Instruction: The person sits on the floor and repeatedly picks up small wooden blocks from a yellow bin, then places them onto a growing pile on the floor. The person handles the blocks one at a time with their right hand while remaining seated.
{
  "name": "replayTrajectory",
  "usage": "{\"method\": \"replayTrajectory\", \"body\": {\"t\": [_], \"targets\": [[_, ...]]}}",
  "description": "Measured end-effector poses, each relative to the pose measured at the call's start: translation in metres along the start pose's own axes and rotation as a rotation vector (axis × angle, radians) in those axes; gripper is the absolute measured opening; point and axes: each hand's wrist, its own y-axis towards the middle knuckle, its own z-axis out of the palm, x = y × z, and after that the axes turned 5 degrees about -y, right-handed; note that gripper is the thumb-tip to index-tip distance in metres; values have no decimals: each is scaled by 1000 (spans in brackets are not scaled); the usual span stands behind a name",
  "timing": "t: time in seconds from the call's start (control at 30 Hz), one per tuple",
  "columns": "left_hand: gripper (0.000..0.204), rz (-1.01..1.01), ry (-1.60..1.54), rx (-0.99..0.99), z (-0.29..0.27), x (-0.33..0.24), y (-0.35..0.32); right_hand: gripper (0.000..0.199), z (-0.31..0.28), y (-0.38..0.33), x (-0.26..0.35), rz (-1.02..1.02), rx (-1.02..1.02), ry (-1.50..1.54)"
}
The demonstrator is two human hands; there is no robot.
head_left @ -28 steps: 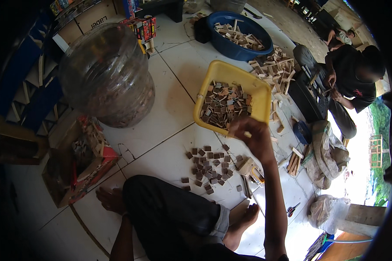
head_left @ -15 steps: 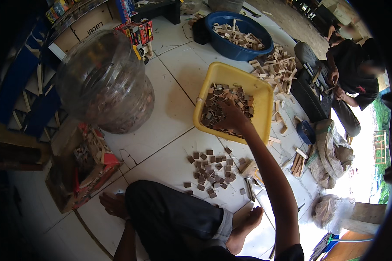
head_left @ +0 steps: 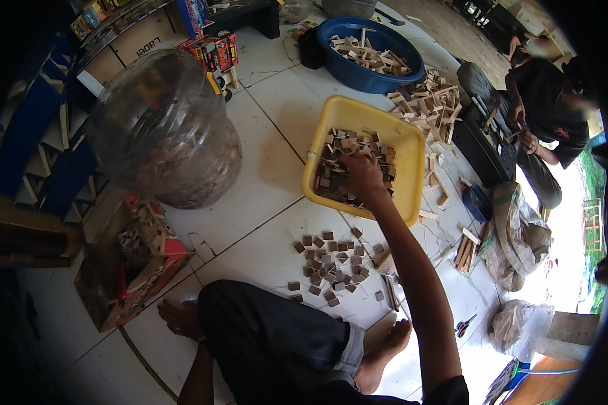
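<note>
My right hand [head_left: 363, 177] reaches forward into a yellow square basin [head_left: 330, 123] and rests palm down on the small brown wooden squares [head_left: 341, 145] heaped inside it; whether the fingers grip any piece is hidden. A loose scatter of the same brown squares [head_left: 327, 264] lies on the white tiled floor just in front of my folded legs. My left hand is out of view; only the left forearm shows at the lower edge.
A big clear plastic bag of small pieces [head_left: 165, 131] stands at the left. A blue basin of pale wood sticks [head_left: 368, 47] sits behind the yellow one. A seated person [head_left: 544, 111] works at the right. Scissors [head_left: 463, 326] lie on the floor.
My right hand has moved forward from above the floor near the basin's front edge into the yellow basin, and now lies on the squares.
</note>
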Motion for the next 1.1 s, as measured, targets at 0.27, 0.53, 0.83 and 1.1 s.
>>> {"method": "replayTrajectory", "body": {"t": [0.27, 0.53, 0.83, 1.1], "targets": [[63, 33, 18, -51, 7, 4, -1, 26, -25, -1, -57, -109, -50, 510], [64, 6, 32, -42, 13, 3, -1, 26, -59, -24, -74, 100, 198, 1019], [61, 34, -88, -92, 7, 3, 1, 29, -106, -95, -52, 153, 332, 1401], [59, 3, -25, -19, 4, 1, 5, 59, -89, -164, -12, 8, 436, 852]]}}
